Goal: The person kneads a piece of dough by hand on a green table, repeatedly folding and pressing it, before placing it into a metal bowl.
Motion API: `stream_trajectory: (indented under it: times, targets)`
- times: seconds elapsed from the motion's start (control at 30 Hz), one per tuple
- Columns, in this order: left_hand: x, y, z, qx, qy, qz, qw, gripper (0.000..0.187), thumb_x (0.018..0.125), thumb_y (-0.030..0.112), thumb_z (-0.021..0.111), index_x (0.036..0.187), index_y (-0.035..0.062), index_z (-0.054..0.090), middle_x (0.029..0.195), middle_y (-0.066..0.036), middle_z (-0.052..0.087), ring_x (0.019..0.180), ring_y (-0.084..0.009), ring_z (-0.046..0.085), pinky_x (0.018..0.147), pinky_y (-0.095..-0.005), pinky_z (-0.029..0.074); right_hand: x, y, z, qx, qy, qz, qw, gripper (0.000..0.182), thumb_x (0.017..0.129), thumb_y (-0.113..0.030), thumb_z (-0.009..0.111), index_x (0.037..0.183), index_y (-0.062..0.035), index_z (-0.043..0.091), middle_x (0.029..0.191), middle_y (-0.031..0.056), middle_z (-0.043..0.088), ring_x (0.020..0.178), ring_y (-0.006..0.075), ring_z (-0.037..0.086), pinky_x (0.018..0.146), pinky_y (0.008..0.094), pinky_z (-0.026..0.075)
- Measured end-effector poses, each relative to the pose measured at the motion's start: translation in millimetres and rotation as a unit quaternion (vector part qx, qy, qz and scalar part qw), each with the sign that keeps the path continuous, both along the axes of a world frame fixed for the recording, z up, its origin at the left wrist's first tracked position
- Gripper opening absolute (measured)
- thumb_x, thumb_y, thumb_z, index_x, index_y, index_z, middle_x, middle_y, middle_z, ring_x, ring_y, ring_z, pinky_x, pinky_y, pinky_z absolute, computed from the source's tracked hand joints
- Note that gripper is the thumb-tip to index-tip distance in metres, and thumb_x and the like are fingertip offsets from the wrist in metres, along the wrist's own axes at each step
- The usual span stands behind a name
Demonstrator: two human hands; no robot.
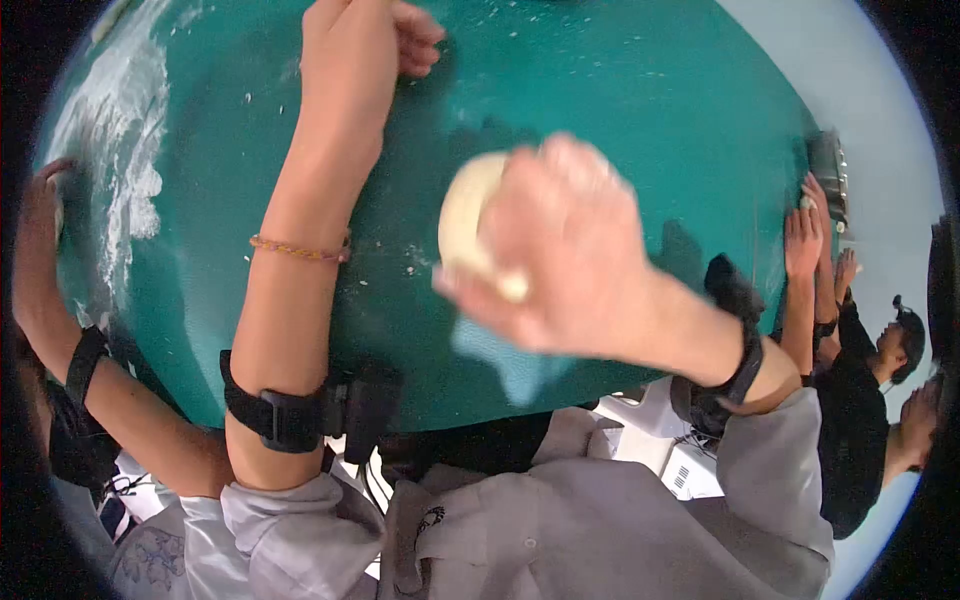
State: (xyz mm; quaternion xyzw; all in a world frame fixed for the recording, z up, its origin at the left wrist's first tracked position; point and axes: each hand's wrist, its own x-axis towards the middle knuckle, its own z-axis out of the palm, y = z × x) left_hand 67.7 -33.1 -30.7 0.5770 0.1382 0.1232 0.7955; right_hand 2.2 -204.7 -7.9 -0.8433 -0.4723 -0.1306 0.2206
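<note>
A pale, smooth lump of dough (466,212) is on the green table mat, with my right hand (565,240) wrapped over its right side. Motion blurs that hand, and its palm side is hidden, but the fingers are bent around the dough. My left hand (360,45) is farther out on the mat, near the top edge of the view and apart from the dough. Its fingers are curled in together, with nothing visible in them; part of the hand is cut off by the frame.
White flour (125,150) is spread across the left of the green mat (600,60), with small dough crumbs nearby. Another person's arm (140,410) reaches in at left. Co-workers' hands (803,240) are at the far right edge, close to a metal container (828,175).
</note>
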Motion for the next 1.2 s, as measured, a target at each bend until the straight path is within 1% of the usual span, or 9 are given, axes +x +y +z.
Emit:
stream_trajectory:
  times: [0.1,0.2,0.33,0.4,0.63,0.8,0.9,1.03,1.2]
  targets:
    - [3,5,-7,-0.015,-0.001,-0.019,1.0,0.034,0.101,0.033,0.049,0.093,0.003,0.062,0.066,-0.005,0.056,0.057,-0.0129,0.052,0.055,-0.0256,0.042,45,19,-9,0.083,0.015,-0.005,0.996,0.029,0.071,-0.019,0.074,0.068,-0.0069,0.048,0.064,0.0117,0.046,0.056,0.0296,0.049,0.051,0.0396,0.039]
    - [8,12,-23,0.022,-0.02,-0.028,0.999,0.035,0.1,0.034,0.049,0.101,0.0035,0.065,0.071,-0.003,0.059,0.062,-0.0119,0.055,0.06,-0.0252,0.044,71,24,-5,0.06,0.069,-0.07,0.993,0.024,0.075,-0.026,0.069,0.075,-0.0059,0.056,0.066,0.0172,0.059,0.065,0.0402,0.062,0.055,0.0472,0.049]
    - [6,-1,-8,0.047,-0.038,-0.039,0.997,0.034,0.099,0.031,0.049,0.1,0.0008,0.066,0.079,-0.008,0.066,0.071,-0.0144,0.062,0.068,-0.027,0.051,127,19,-9,0.141,0.099,-0.243,0.955,0.026,0.083,-0.024,0.06,0.07,-0.0011,0.061,0.065,0.0225,0.061,0.067,0.044,0.063,0.061,0.0493,0.051]
    - [9,3,-12,0.066,-0.035,-0.068,0.995,0.034,0.1,0.031,0.049,0.103,0.0019,0.066,0.093,-0.008,0.069,0.084,-0.0157,0.065,0.079,-0.0283,0.051,135,9,-15,0.127,0.057,-0.247,0.959,0.023,0.085,-0.024,0.059,0.077,-0.0024,0.063,0.067,0.0226,0.062,0.068,0.0432,0.063,0.062,0.0498,0.052]
    - [-2,2,-4,-0.018,-0.095,-0.209,0.973,0.025,0.097,0.023,0.053,0.109,0.0013,0.062,0.099,-0.012,0.068,0.092,-0.0181,0.066,0.083,-0.0311,0.053,61,-7,8,0.111,-0.061,-0.197,0.972,0.024,0.093,-0.027,0.056,0.104,-0.0062,0.061,0.091,0.0181,0.066,0.083,0.0378,0.067,0.067,0.0489,0.053]
    - [-6,-12,2,-0.196,-0.163,-0.27,0.929,0.032,0.097,0.023,0.052,0.118,0.0,0.054,0.114,-0.016,0.062,0.104,-0.025,0.064,0.087,-0.0355,0.053,46,-17,51,-0.073,0.109,-0.252,0.959,0.055,0.077,-0.047,0.07,0.115,-0.0072,0.062,0.1,0.021,0.067,0.097,0.0395,0.066,0.083,0.0474,0.054]
    - [-8,-9,6,-0.2,-0.125,-0.216,0.948,0.039,0.098,0.031,0.049,0.123,0.0009,0.05,0.114,-0.016,0.06,0.1,-0.0284,0.064,0.084,-0.0397,0.054,60,-19,47,-0.14,0.132,-0.21,0.958,0.049,0.078,-0.041,0.069,0.114,-0.0082,0.064,0.097,0.0211,0.068,0.095,0.0404,0.066,0.082,0.0481,0.054]
    - [0,6,-4,-0.172,-0.069,-0.183,0.966,0.038,0.101,0.034,0.045,0.123,0.0046,0.052,0.107,-0.01,0.064,0.093,-0.0232,0.065,0.083,-0.037,0.052,57,-30,46,0.053,0.057,-0.068,0.995,0.047,0.071,-0.029,0.072,0.113,-0.0095,0.065,0.094,0.0208,0.066,0.093,0.0402,0.064,0.083,0.0458,0.052]
    - [-4,4,-3,-0.14,-0.047,-0.175,0.973,0.037,0.097,0.036,0.052,0.116,0.0049,0.057,0.093,-0.007,0.064,0.079,-0.017,0.063,0.073,-0.0315,0.05,41,-54,61,-0.04,0.091,-0.07,0.993,0.042,0.067,-0.025,0.071,0.103,-0.004,0.062,0.094,0.017,0.059,0.094,0.0357,0.06,0.082,0.043,0.049]
